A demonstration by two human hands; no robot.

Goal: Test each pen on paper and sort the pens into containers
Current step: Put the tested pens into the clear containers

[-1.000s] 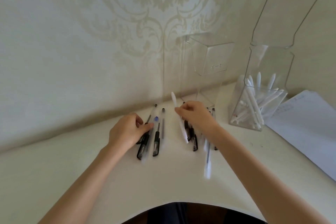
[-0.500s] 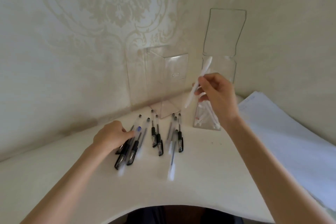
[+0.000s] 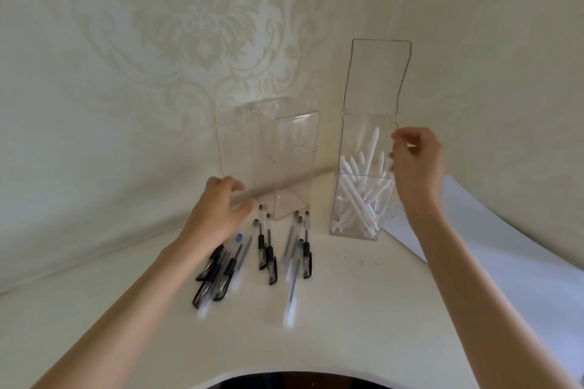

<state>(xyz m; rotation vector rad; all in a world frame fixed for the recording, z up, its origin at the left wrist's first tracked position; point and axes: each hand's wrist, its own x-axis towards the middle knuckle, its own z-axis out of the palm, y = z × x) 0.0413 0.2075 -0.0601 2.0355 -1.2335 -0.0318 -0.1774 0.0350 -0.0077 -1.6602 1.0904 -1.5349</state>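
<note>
Several black-grip pens (image 3: 268, 249) lie in loose rows on the white table (image 3: 347, 331), with one clear pen (image 3: 292, 290) lying lower. My left hand (image 3: 218, 215) hovers over the leftmost pens (image 3: 218, 278), fingers spread and relaxed, holding nothing. The right clear container (image 3: 336, 227) holds several white pens (image 3: 360, 199); one white pen (image 3: 374, 139) stands taller than the rest inside it. My right hand (image 3: 417, 164) is at that container's top right edge, fingers loosely bent with nothing visible between them. The left clear container (image 3: 284, 151) looks empty.
The right container's lid (image 3: 377, 73) stands open upright against the patterned wall. A sheet of white paper (image 3: 505, 246) lies on the table to the right, behind my right forearm. The table's curved front edge is near the bottom.
My right hand carried the white pen from the table up to the right container and let it go inside. My left hand lifted off the left pens and opened.
</note>
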